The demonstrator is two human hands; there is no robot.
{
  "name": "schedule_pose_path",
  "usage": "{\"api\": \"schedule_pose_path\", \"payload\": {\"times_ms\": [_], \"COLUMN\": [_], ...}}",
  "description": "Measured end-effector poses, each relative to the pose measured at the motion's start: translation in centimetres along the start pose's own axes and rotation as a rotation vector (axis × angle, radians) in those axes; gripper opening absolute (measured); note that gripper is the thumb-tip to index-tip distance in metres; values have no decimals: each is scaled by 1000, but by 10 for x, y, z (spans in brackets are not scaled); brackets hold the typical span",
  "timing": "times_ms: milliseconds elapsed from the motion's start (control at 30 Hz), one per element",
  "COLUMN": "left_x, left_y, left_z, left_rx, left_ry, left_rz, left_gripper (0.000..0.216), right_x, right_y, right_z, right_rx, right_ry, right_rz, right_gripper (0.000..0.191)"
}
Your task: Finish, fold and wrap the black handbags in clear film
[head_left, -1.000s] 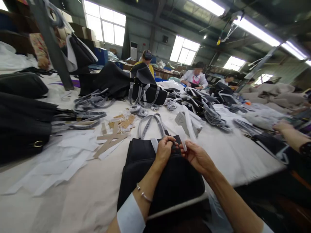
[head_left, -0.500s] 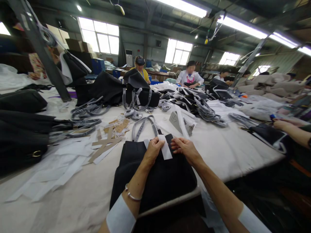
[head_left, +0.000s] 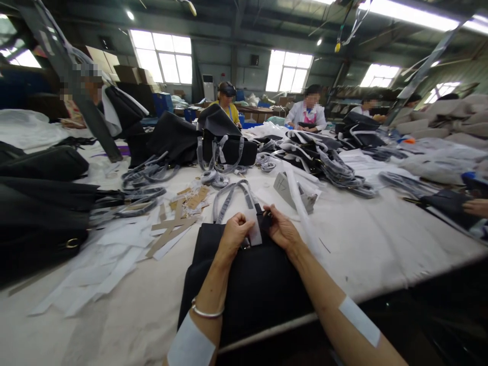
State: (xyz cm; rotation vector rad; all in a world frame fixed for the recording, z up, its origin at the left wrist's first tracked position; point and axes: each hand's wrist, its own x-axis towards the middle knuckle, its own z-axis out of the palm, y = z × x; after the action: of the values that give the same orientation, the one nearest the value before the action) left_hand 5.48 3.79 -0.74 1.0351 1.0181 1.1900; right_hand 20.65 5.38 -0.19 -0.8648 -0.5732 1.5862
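Observation:
A black bag [head_left: 247, 284] lies flat on the white-covered table [head_left: 366, 244] in front of me, its grey wrapped handles [head_left: 232, 195] stretched away from me. At the bag's top edge my left hand [head_left: 233, 235] is closed, pinching a white paper strip [head_left: 254, 231]. My right hand [head_left: 280, 229] is closed too, its fingers gripping a small black tab of the bag [head_left: 265, 218] right beside the strip. The two hands almost touch.
White paper scraps [head_left: 102, 259] and cardboard strips [head_left: 171, 226] litter the table to the left. Black bags [head_left: 41, 213] lie at far left, more bags [head_left: 229, 145] and wrapped straps [head_left: 335, 173] further back. Other people sit at the far side; a co-worker's hand [head_left: 476, 207] shows at right.
My hands moved closer together at the bag's top edge. The right hand, which held a white strip a second ago, now grips the bag's tab; the left keeps the white strip.

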Motion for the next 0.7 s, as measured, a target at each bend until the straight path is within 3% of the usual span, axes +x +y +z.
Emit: {"api": "schedule_pose_path", "payload": {"times_ms": [100, 200, 400, 700], "left_x": [1, -2, -6, -8], "left_y": [-1, 1, 8, 8], "left_z": [-1, 1, 1, 0], "left_rx": [61, 262, 552, 657], "left_ry": [-23, -66, -72, -33], "left_rz": [1, 36, 136, 305], "left_gripper": [31, 27, 24, 21], "right_x": [0, -2, -3, -2], "right_y": [0, -1, -2, 2], "right_z": [-6, -7, -7, -5], "right_rx": [84, 156, 222, 237], "right_ry": [-21, -46, 61, 105], "right_rz": [-20, -78, -139, -174], "right_gripper": [31, 28, 17, 33]}}
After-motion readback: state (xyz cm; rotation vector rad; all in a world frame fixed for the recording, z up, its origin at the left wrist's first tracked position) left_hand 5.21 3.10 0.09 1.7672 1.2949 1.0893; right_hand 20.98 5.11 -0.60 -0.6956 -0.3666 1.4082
